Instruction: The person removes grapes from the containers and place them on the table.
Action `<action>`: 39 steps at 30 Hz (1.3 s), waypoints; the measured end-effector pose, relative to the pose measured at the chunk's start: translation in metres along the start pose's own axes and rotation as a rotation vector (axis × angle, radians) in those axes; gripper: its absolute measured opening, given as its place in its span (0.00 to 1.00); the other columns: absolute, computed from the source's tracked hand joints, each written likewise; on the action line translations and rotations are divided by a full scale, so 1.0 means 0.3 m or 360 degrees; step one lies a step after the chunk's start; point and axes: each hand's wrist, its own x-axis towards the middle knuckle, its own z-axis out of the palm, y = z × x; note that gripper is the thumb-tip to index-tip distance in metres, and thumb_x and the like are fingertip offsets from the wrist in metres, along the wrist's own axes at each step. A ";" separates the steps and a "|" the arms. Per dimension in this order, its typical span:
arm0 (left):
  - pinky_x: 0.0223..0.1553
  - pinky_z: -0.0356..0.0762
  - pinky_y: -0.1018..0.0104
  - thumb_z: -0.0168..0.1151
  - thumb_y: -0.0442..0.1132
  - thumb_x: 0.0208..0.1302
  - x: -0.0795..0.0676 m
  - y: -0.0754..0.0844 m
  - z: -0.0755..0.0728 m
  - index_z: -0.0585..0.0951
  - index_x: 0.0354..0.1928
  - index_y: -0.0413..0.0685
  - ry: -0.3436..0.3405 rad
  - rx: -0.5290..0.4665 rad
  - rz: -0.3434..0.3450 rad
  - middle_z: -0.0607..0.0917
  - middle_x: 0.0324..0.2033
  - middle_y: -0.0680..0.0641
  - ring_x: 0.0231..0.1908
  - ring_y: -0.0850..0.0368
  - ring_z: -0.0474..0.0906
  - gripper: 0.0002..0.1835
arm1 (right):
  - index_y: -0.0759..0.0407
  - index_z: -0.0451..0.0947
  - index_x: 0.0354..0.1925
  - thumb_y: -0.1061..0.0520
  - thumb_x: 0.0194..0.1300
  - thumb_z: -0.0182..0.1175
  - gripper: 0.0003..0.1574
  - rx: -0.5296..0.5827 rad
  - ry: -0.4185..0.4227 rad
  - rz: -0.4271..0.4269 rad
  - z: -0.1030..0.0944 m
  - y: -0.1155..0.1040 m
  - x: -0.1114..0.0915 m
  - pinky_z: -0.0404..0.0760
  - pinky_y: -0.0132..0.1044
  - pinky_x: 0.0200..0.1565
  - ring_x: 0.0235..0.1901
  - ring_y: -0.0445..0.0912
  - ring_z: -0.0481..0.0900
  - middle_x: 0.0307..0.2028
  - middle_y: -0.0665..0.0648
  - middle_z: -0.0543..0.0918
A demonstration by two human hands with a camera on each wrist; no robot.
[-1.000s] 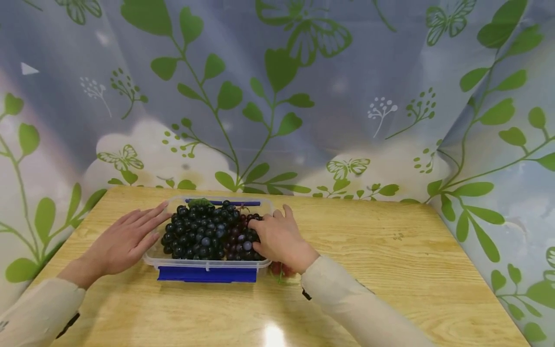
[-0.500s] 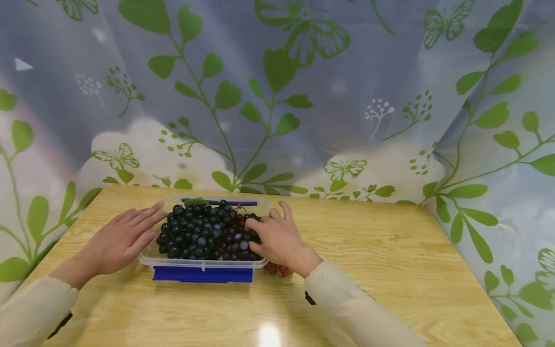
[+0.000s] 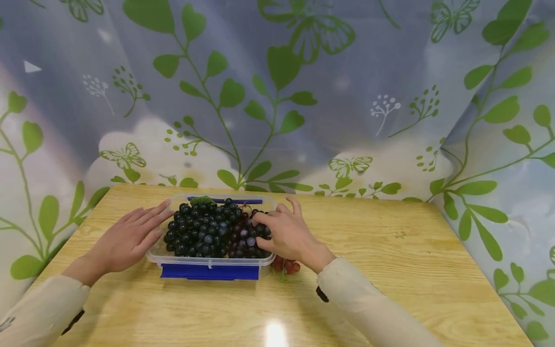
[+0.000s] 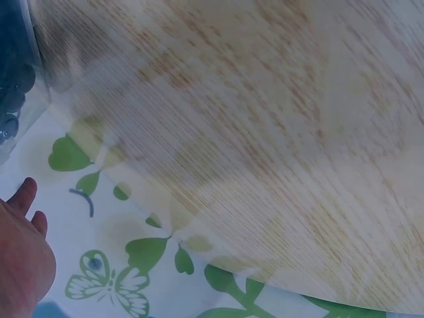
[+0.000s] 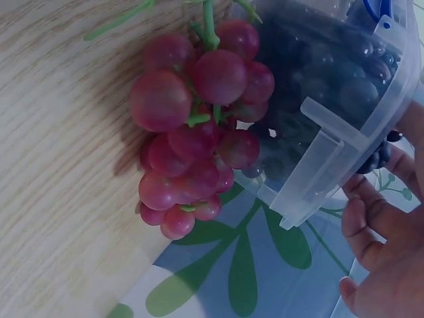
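Observation:
A clear plastic food box [image 3: 208, 261] with blue latches holds bunches of dark grapes [image 3: 197, 231], one of them more reddish-purple [image 3: 236, 238]. My left hand [image 3: 125, 241] lies flat with straight fingers, fingertips at the box's left rim. At the right end, my right hand [image 3: 288, 233] reaches over the rim, thumb and index finger bent around dark grapes there; its little finger sticks up. The right wrist view shows these fingers [image 5: 374, 215] curving in over the rim from outside. Beneath that wrist, a bunch of red grapes [image 5: 192, 149] lies on the table against the box.
The box stands on a wood-grain table [image 3: 390, 270], near its back edge. Behind and beside the table hangs a cloth [image 3: 338, 120] printed with green leaves and butterflies. A green leaf [image 3: 202, 199] lies on the grapes at the back.
My right wrist has shifted a little to the right, showing more of the red grapes, while its fingers stay at the dark grapes. My left hand keeps its place at the rim.

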 end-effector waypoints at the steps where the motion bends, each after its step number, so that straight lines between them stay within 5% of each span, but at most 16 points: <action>1: 0.67 0.49 0.52 0.49 0.44 0.73 0.000 0.002 0.002 0.62 0.72 0.52 -0.0001 -0.0005 -0.0001 0.56 0.72 0.48 0.65 0.42 0.61 0.28 | 0.39 0.77 0.47 0.43 0.62 0.60 0.15 0.0018 0.0022 -0.0002 0.001 0.002 -0.002 0.44 0.56 0.66 0.38 0.44 0.72 0.30 0.41 0.82; 11: 0.67 0.49 0.53 0.53 0.40 0.70 0.006 0.002 -0.003 0.59 0.74 0.56 0.0015 -0.0011 0.0018 0.56 0.72 0.48 0.65 0.43 0.62 0.32 | 0.45 0.79 0.47 0.48 0.61 0.63 0.15 0.0417 0.0340 0.0084 -0.058 0.029 0.021 0.49 0.55 0.65 0.35 0.41 0.71 0.28 0.41 0.77; 22: 0.69 0.45 0.57 0.52 0.41 0.71 0.006 0.000 0.004 0.63 0.72 0.50 0.0017 -0.0006 0.0030 0.56 0.72 0.47 0.66 0.44 0.61 0.28 | 0.48 0.77 0.52 0.52 0.63 0.64 0.18 0.0692 0.0344 0.0142 -0.123 0.097 -0.034 0.47 0.51 0.65 0.35 0.40 0.72 0.36 0.45 0.80; 39: 0.69 0.44 0.58 0.54 0.39 0.69 0.006 -0.003 0.004 0.61 0.73 0.52 0.0025 -0.0010 0.0045 0.56 0.72 0.47 0.67 0.46 0.59 0.31 | 0.49 0.74 0.54 0.55 0.65 0.63 0.19 0.0724 0.0313 0.0250 -0.156 0.262 -0.204 0.44 0.53 0.65 0.38 0.46 0.71 0.42 0.48 0.81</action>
